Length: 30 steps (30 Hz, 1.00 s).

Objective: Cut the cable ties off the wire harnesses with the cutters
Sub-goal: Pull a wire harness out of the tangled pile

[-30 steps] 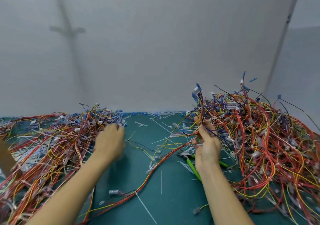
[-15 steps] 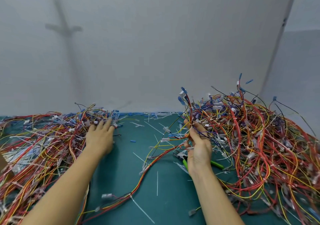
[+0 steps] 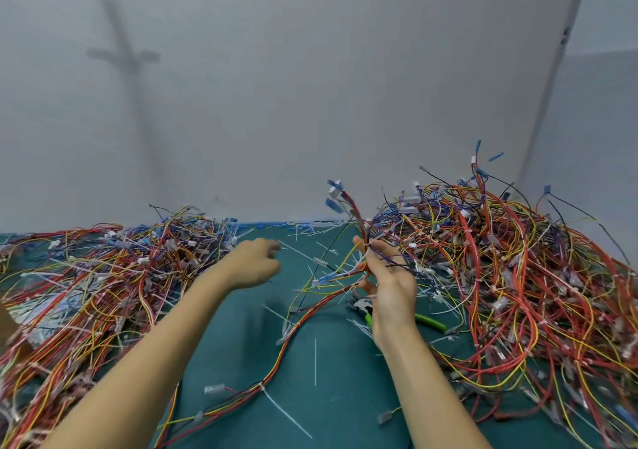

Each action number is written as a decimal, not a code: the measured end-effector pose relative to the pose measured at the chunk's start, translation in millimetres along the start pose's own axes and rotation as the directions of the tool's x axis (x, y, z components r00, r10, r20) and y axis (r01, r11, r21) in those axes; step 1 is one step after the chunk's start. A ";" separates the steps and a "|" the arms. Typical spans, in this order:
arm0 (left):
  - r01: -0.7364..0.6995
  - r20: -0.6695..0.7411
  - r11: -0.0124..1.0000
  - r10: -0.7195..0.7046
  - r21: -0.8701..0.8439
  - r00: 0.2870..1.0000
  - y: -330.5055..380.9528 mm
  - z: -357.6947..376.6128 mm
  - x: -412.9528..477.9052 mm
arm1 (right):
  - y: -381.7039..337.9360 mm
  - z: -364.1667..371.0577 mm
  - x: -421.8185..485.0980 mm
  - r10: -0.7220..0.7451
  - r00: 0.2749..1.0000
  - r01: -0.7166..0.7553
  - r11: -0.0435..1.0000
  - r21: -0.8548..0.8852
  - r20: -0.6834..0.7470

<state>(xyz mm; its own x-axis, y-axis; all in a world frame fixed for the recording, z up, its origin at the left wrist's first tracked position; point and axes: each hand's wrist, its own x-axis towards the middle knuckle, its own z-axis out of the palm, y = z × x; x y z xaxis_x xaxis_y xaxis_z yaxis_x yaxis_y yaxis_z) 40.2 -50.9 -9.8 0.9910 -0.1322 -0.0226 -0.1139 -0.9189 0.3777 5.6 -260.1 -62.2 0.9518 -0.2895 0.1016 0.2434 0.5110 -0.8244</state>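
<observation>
Evidently to inspect it, the right hand (image 3: 390,286) pinches one harness (image 3: 357,222) clear of the tabletop (image 3: 241,362); cutters (image 3: 429,322) wait beneath; left hand (image 3: 253,265) too blurred to judge.

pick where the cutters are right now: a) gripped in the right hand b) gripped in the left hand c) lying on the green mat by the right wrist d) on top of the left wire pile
c: the green-handled cutters lie flat on the mat, partly hidden behind the right hand, which grips a wire harness rather than the tool.
</observation>
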 end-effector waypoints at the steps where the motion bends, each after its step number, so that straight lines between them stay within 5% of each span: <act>1: -0.119 0.055 0.977 0.131 -0.177 0.990 13.6 -1.8 -6.3 | -0.1 0.9 0.3 -0.018 1.000 0.018 0.999 -0.027 0.001; 3: -0.253 0.108 0.848 0.338 -0.465 0.935 43.4 -6.0 -21.9 | -0.1 4.1 -1.1 -0.059 0.998 0.058 0.992 -0.114 -0.006; 6: -0.382 -0.051 0.741 0.427 -0.552 0.903 72.9 0.2 -26.4 | -1.5 8.6 -6.4 -0.096 0.994 0.104 0.979 -0.177 0.052; 9: -0.423 -0.328 0.718 0.280 -0.552 0.902 82.0 2.2 -22.8 | -3.7 12.7 -14.9 -0.097 0.968 0.131 0.982 -0.138 0.230; 13: -0.405 -0.481 0.565 0.015 -0.719 0.876 79.0 0.8 -20.3 | -2.3 17.9 -20.8 -0.164 0.889 0.257 0.951 -0.171 0.427; 16: -0.369 -0.478 0.409 -0.203 -0.835 0.855 78.6 -8.5 -20.1 | 4.6 19.1 -24.4 -0.074 0.892 0.256 0.896 -0.362 0.447; 19: -0.380 -0.431 0.214 -0.311 -0.900 0.847 79.2 -26.2 -17.9 | 10.5 20.5 -31.8 0.155 0.861 0.094 0.888 -0.450 0.485; 25: -0.453 -0.369 -0.197 -0.351 -0.869 0.861 86.7 -60.3 -15.5 | 22.2 23.2 -38.0 0.390 0.673 -0.111 0.893 -0.436 0.628; 30: -0.459 -0.374 -0.253 -0.321 -0.851 0.870 97.3 -73.8 -10.6 | 17.8 29.5 -50.3 0.389 0.494 -0.231 0.921 -0.314 0.778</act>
<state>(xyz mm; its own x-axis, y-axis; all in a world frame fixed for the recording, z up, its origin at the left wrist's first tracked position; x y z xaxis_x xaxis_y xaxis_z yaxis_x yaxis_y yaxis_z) 23.8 -111.5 95.5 0.9253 0.3192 0.2047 -0.3659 0.6101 0.7028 -32.4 -212.6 -65.7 0.7100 0.6852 0.1626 -0.0542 0.2834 -0.9575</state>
